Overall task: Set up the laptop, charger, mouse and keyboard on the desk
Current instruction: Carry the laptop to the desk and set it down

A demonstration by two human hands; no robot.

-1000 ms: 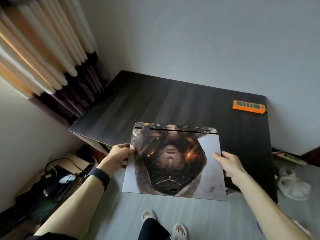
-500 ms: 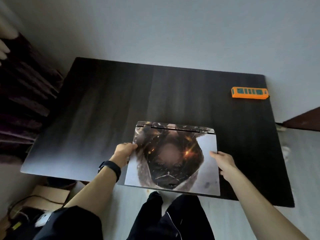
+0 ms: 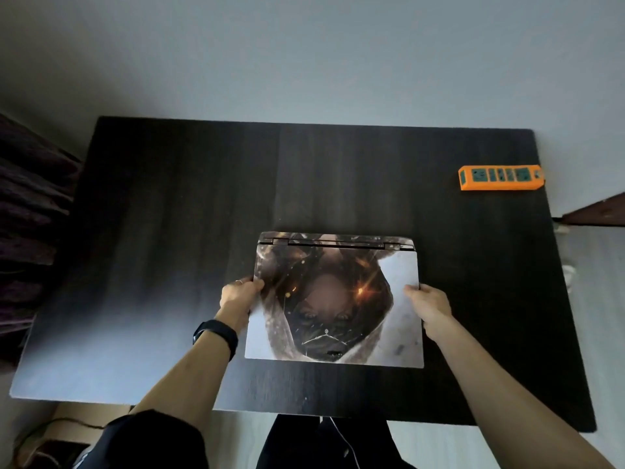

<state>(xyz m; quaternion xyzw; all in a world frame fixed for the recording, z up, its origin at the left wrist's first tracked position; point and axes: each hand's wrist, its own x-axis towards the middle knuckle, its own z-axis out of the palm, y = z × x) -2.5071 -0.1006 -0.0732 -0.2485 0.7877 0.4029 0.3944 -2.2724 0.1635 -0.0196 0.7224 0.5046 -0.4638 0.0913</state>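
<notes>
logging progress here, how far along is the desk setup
Early. Nothing is set up yet. In hand: the left hand and right hand grip the closed picture-covered laptop by its sides over the dark wooden desk; touchdown unclear. Left: opening it, plus charger, mouse and keyboard, none on the desk. Only an orange power strip lies at the far right.

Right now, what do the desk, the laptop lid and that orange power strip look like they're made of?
Desk: probably dark wood-look laminate or veneer; straight grain streaks, soft sheen.
Laptop lid: printed picture skin, low gloss; the shell beneath is hidden.
Power strip: likely moulded plastic, smooth, uniformly orange with green socket faces.
</notes>
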